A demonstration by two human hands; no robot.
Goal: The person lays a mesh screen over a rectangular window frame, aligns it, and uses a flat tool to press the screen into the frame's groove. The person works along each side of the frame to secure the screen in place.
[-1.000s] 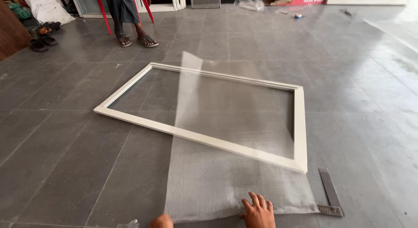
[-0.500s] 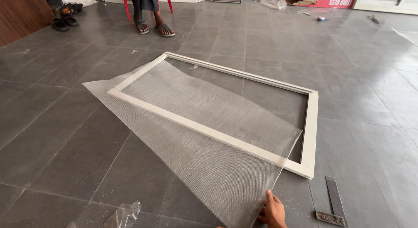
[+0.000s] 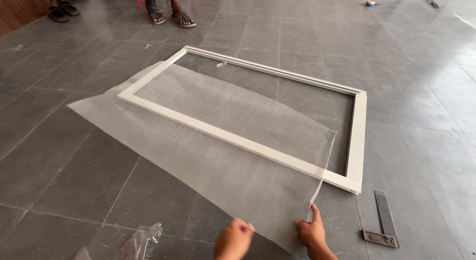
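The person kneels or bends over a grey tiled floor (image 3: 74, 190), both hands low in the view at the near edge of a large sheet of fine mesh (image 3: 213, 141). The left hand (image 3: 233, 239) is curled loosely with its knuckles on or just above the near edge of the mesh; whether it actually pinches the cloth cannot be told. The right hand (image 3: 311, 232) grips the near right corner of the mesh, thumb raised along the sheet's edge.

The mesh lies aslant across a white rectangular frame (image 3: 358, 136) that rests flat on the floor. It covers the frame's left part and its near long rail, and spills over the floor to the left and toward the person, while the frame's far right part is bare.

To do this well, the sheet would probably need to be squared with the frame so that every rail has overlap, and drawn evenly from both corners, since a pull from one corner alone could skew or wrinkle the weave.

Just right of the right hand, a metal try square (image 3: 383, 220) lies on the floor beside the frame's near corner, close enough that the mesh could catch on it. A crumpled bit of clear plastic (image 3: 141, 237) lies to the left of the hands. At the far side another person's sandalled feet (image 3: 171, 16) stand well apart from the frame, with a pair of dark sandals (image 3: 63, 12) further left. A small scrap (image 3: 221, 65) lies inside the frame's far end.
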